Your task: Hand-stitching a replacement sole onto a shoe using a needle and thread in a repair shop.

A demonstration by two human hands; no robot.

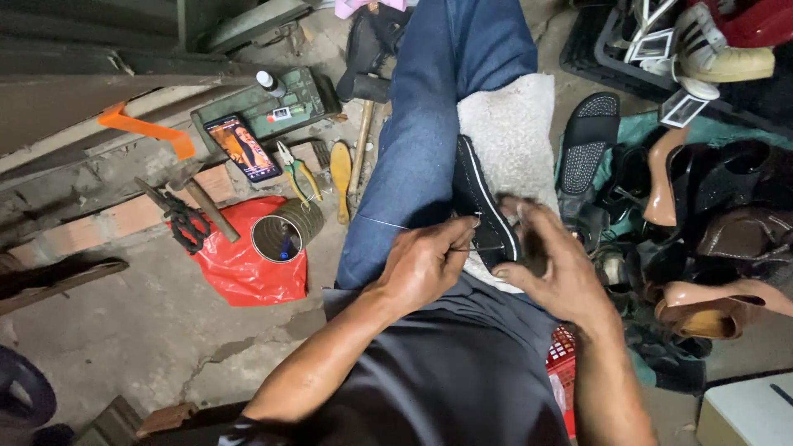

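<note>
A black shoe [477, 196] with a white-stitched sole edge lies on a cream fleece pad [516, 136] over my jeans-clad thigh. My left hand [425, 263] pinches a thin needle or awl against the shoe's side, and a pale thread [382, 222] runs out to the left from it. My right hand [555, 263] grips the near end of the shoe and steadies it; its fingers cover the shoe's toe end.
On the concrete floor to the left lie an open tin can [285, 232] on a red plastic bag [246, 266], a hammer [198, 198], pliers [297, 175], a phone [243, 147] and a green box [281, 101]. Several shoes and sandals [686, 206] are piled at right.
</note>
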